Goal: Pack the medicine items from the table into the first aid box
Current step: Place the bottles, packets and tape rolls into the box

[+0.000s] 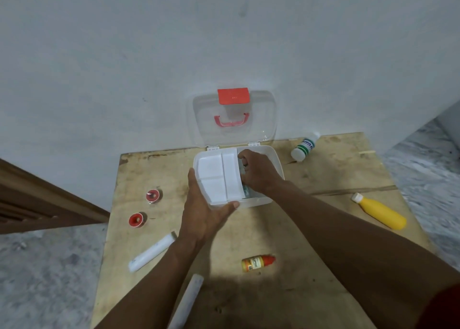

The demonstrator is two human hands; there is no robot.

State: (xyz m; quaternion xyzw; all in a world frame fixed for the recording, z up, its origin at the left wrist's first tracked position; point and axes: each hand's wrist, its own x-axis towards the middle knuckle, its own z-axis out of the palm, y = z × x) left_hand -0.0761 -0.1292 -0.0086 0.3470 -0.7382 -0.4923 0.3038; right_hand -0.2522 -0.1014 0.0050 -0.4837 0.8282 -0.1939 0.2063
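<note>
A: Looking down at what?
B: Seeing a white plastic first aid box (256, 202) standing open toward the back of a wooden bench (323, 174), its clear lid (258, 119) tilting up against the wall with a red latch (233, 96).
A: Anything inside?
B: Carrying a white divided tray (216, 176) in the left part.
A: And the hands?
B: Clasping the box's front left corner with the left hand (201, 214), thumb lying along the front wall. Reaching the right hand (258, 171) into the right part, fingers curled over a greenish item (246, 191), mostly hidden; failing to tell whether gripping it.
A: Lying outside?
B: Counting two round red tins (152, 195) (136, 220) and a white tube (151, 251) left of the box, a second white tube (186, 301) and a small yellow red-capped bottle (258, 263) near the front, a yellow white-capped bottle (380, 211) far right, a white green-labelled bottle (305, 147) back right.
</note>
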